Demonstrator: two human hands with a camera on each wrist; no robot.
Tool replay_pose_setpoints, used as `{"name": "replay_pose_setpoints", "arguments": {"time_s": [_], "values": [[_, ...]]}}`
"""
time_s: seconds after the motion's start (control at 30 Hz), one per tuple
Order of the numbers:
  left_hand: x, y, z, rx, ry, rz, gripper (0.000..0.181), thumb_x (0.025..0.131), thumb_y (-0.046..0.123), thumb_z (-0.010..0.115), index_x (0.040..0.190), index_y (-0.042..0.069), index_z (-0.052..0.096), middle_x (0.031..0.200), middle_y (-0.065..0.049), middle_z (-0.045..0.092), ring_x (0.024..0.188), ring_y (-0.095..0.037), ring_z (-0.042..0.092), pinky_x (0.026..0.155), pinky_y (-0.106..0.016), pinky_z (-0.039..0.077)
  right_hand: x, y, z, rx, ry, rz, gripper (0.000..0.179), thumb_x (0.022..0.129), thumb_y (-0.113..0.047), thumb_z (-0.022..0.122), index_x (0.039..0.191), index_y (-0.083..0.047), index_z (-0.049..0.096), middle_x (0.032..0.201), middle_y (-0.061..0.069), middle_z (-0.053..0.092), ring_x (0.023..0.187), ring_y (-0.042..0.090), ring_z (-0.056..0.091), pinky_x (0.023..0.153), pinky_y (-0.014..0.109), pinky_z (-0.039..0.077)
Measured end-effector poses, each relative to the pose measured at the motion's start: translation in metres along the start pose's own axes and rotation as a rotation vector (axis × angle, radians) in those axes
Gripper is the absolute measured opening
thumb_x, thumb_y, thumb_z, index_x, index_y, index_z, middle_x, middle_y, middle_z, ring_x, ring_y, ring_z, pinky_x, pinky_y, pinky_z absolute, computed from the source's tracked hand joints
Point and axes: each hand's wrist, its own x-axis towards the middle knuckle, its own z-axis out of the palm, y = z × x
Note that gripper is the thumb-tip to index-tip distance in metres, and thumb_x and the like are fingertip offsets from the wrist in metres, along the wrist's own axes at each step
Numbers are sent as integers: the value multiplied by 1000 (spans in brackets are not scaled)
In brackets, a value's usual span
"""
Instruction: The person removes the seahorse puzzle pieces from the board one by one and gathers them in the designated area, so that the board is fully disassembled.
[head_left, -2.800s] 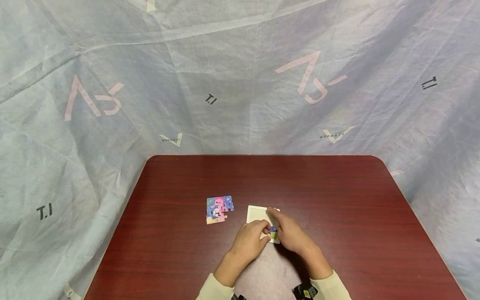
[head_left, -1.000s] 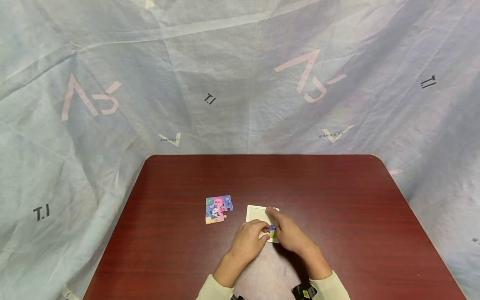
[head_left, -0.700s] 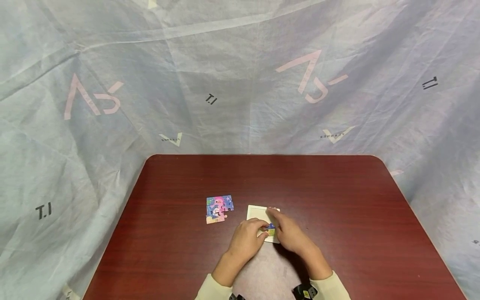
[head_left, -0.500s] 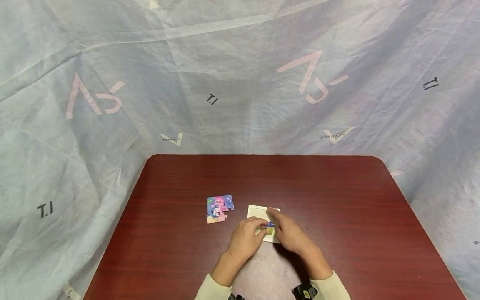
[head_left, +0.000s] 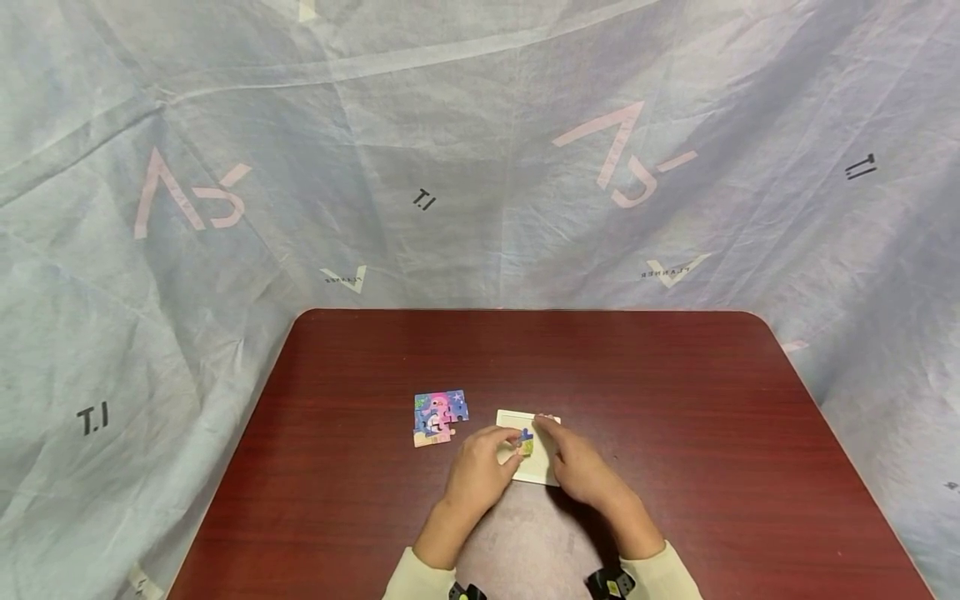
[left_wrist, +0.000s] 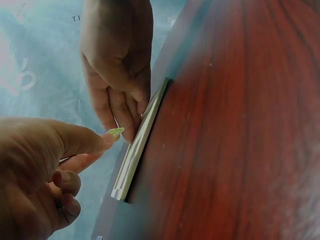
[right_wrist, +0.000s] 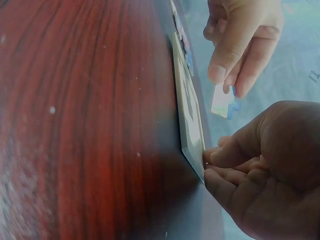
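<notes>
My left hand (head_left: 478,471) pinches a blue and yellow-green jigsaw piece (head_left: 527,444) between thumb and fingertips. In the right wrist view the piece (right_wrist: 222,102) is raised clear of the shallow cream puzzle tray (head_left: 537,477). My right hand (head_left: 588,471) holds the tray's right side, with fingers stretched toward the far corner and thumb at the near part of the edge. The tray's floor shows bare cream around the held piece. Left of the tray lies a block of joined jigsaw pieces (head_left: 437,417), with a pink sea creature on blue and a gap at its lower right corner.
The dark red wood-grain table (head_left: 337,508) extends on all sides of the tray. Behind it and at both sides hangs a pale grey printed cloth (head_left: 465,242). Black wrist cameras sit at the cream sleeves (head_left: 660,575).
The jigsaw piece has come out of the tray's lower right corner, carried up and leftward by my left hand. My right hand and the tray have stayed in place.
</notes>
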Motion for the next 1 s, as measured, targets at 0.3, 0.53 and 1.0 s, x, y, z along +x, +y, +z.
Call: {"name": "replay_pose_setpoints", "arguments": {"time_s": [0.3, 0.53, 1.0], "values": [[0, -1, -4, -19, 1, -5, 29, 82, 14, 90, 110, 14, 81, 97, 2, 80, 94, -19, 76, 85, -37, 59, -1, -3, -3, -1, -2, -2, 60, 90, 12, 55, 149, 1, 55, 147, 22, 63, 135, 36, 61, 111, 56, 49], [0, -2, -6, -31, -9, -7, 28, 83, 15, 89, 109, 15, 80, 96, 2, 78, 91, -19, 75, 83, -35, 59, -3, -5, -4, -5, -6, -1, 62, 89, 11, 56, 150, 0, 54, 148, 21, 62, 130, 31, 63, 107, 54, 50], [0, -5, -8, -52, 8, -31, 27, 82, 16, 90, 107, 15, 80, 95, 1, 75, 87, -18, 73, 79, -33, 57, -1, -4, -1, -10, -5, 14, 63, 89, 10, 55, 151, 1, 53, 148, 21, 62, 127, 29, 63, 105, 51, 51]]}}
